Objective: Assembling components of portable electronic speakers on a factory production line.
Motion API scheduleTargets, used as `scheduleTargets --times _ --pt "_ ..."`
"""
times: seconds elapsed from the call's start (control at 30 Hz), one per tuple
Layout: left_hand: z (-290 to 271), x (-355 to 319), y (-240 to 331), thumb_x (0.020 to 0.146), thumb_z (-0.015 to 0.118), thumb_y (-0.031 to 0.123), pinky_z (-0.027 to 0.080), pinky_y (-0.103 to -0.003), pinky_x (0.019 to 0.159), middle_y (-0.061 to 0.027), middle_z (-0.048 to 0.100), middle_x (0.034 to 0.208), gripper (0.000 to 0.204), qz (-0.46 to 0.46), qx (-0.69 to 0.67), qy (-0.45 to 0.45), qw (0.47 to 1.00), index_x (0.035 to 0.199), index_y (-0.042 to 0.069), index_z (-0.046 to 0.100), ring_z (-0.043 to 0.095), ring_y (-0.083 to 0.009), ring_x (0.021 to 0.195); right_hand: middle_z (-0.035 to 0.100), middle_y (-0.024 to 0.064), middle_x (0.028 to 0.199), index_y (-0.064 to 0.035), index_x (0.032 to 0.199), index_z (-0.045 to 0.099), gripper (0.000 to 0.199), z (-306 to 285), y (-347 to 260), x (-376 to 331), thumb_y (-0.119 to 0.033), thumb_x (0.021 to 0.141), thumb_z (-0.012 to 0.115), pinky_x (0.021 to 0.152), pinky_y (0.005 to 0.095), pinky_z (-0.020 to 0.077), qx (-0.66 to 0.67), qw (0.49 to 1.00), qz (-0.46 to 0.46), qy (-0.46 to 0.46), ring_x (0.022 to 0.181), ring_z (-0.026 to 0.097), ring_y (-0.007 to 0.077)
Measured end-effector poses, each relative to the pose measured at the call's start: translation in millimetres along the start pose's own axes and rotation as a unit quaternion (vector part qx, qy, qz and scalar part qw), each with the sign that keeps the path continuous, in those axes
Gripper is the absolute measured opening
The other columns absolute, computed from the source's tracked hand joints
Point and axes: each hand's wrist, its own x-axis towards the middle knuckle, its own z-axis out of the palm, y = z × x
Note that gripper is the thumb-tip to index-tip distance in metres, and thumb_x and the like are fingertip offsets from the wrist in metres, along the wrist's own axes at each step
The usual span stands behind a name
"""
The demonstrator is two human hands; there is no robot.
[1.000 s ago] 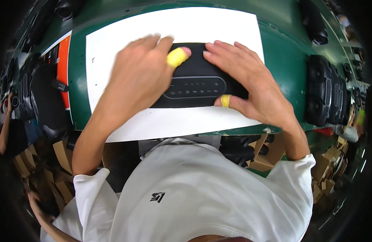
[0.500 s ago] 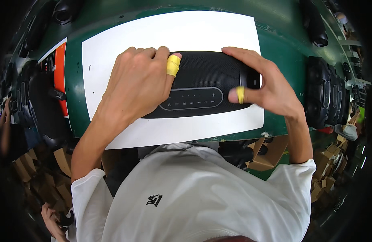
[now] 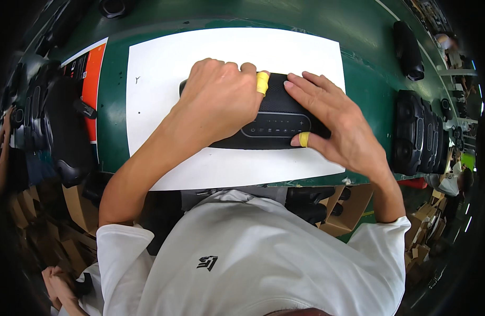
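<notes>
Black speaker (image 3: 276, 124), long axis L–R across frame centre on white sheet (image 3: 163, 79) atop green bench (image 3: 368, 63), clasped under left hand (image 3: 218, 102) and right hand (image 3: 332, 118), fingers curled over both ends.

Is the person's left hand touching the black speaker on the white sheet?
Touching. The head view shows the left hand lying over the left part of the black speaker, fingers curled over its far edge, with no gap visible.

Both hands (image 3: 221, 102) gripping black speaker (image 3: 276, 126), white sheet (image 3: 153, 95)
</notes>
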Motion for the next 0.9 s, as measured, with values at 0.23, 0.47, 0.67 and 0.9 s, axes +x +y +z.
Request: scheduleTargets --times 0.23,0.47,0.67,0.9 --pt "-2 3 -3 0.101 0.067 0.019 0.056 -0.048 0.062 -0.022 0.074 0.074 0.023 0.017 0.012 0.017 1.0 0.094 -0.002 0.073 0.072 -0.04 0.065 0.048 0.0434 0.158 0.027 0.155 0.038 0.118 22 -37 11 -0.033 0.073 0.098 0.13 0.0563 0.04 -0.305 0.951 -0.041 -0.031 0.151 0.049 0.0539" --pt "-8 -20 -33 0.107 0.061 0.025 0.061 -0.046 0.09 -0.0209 0.079 0.115 0.032 -0.169 -0.148 0.345 0.911 0.121 0.0 0.076 0.078 -0.0353 0.106 0.073 0.0377 0.128 0.0207 0.145 0.057 0.095 -11 10 45 -0.039 0.081 0.093 0.109 0.0449 0.0577 -0.136 0.99 -0.027 0.008 0.119 0.074 0.0462" --pt "44 -57 -30 0.11 0.058 0.067 0.071 -0.045 0.08 -0.0207 0.07 0.111 0.082 -0.399 -0.625 -0.004 0.671 0.143 -0.008 0.055 0.077 -0.0306 0.103 0.08 0.0225 0.093 0.0112 0.112 0.082 0.083 -48 73 106 -0.068 0.086 0.081 0.084 0.0392 0.0596 0.082 0.973 0.156 -0.151 0.087 0.077 0.0338" --pt "40 24 18 0.102 0.078 0.057 0.065 -0.046 0.098 -0.0317 0.059 0.146 0.108 -0.346 -0.663 0.023 0.663 0.166 -0.011 0.023 0.071 -0.0383 0.126 0.075 0.0206 0.132 0.0078 0.148 0.064 0.091 -2 108 56 -0.069 0.099 0.071 0.102 0.0412 0.0572 0.406 0.874 0.263 -0.043 0.116 0.074 0.028"
